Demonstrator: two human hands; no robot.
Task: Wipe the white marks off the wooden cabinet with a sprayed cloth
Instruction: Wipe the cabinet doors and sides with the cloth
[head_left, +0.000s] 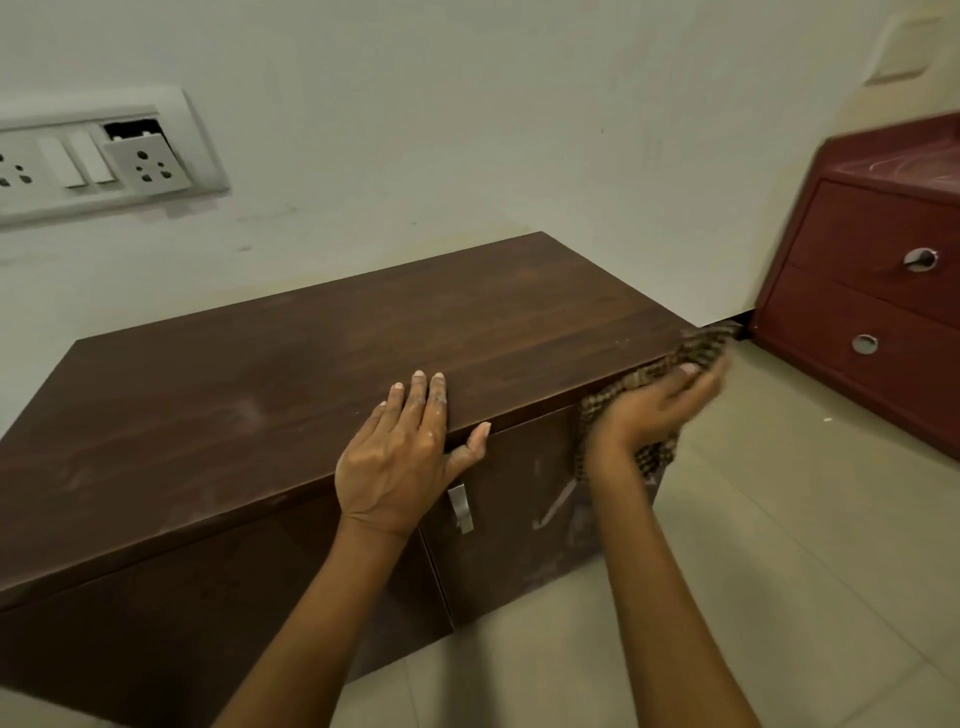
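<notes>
A low dark wooden cabinet (322, 364) stands against the wall, with faint whitish smears on its top and on its right door. My left hand (405, 452) lies flat on the front edge of the top, fingers spread, thumb hooked over the edge. My right hand (654, 405), blurred, presses a brown patterned cloth (701, 345) against the cabinet's right front corner. Part of the cloth hangs below my wrist over the right door. White dust speckles the fingers of my left hand.
Two metal handles (460, 506) sit on the cabinet doors. A red drawer unit (878, 312) with round pulls stands on the right, close to the cabinet's far corner. A white socket and switch panel (98, 156) is on the wall at left. The floor is beige tile (779, 571).
</notes>
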